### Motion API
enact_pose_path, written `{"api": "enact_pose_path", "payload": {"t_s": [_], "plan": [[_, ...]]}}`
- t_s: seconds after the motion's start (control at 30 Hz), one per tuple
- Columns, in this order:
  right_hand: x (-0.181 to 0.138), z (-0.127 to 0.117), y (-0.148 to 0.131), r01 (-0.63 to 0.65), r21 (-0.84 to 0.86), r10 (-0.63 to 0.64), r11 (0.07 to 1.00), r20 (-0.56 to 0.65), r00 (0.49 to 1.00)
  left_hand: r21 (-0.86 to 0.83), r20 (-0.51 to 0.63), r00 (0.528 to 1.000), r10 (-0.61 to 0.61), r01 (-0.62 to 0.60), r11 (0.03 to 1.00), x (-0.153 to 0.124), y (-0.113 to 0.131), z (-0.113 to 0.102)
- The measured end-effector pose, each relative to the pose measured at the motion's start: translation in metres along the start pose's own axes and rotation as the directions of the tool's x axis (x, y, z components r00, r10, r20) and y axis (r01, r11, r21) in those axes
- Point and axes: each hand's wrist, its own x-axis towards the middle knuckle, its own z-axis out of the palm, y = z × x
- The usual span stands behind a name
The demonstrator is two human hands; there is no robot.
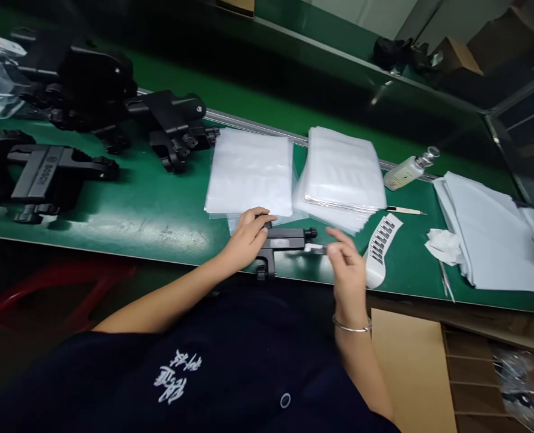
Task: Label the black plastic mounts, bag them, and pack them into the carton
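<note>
A black plastic bracket (279, 245) lies at the near edge of the green bench. My left hand (249, 237) is curled over its left end and holds it down. My right hand (346, 258) is beside its right end, fingers pinched on a small label strip (316, 248) that touches the part. A white sticker backing sheet (381, 248) with rows of dark labels lies just right of my right hand.
Two stacks of clear plastic bags (250, 171) (343, 174) sit behind the bracket. Several black brackets (46, 174) (177, 129) lie at the left. A small bottle (409, 169), tweezers (405, 210), crumpled tissue (442, 245) and white sheets (487, 237) lie at the right. Cardboard compartments (474, 373) stand below.
</note>
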Motion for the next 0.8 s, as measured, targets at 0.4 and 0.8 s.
{"api": "enact_pose_path", "payload": {"t_s": [0.4,0.8], "plan": [[0.011,0.063,0.002,-0.073,-0.082,0.081,0.994,0.093,0.992,-0.034,-0.016,0.999,0.044,-0.044,0.998,-0.005,0.007,0.009],[0.01,0.063,0.0,-0.081,-0.108,0.094,0.991,0.118,0.989,-0.042,-0.014,0.999,0.048,-0.049,0.998,-0.004,0.008,0.007]]}}
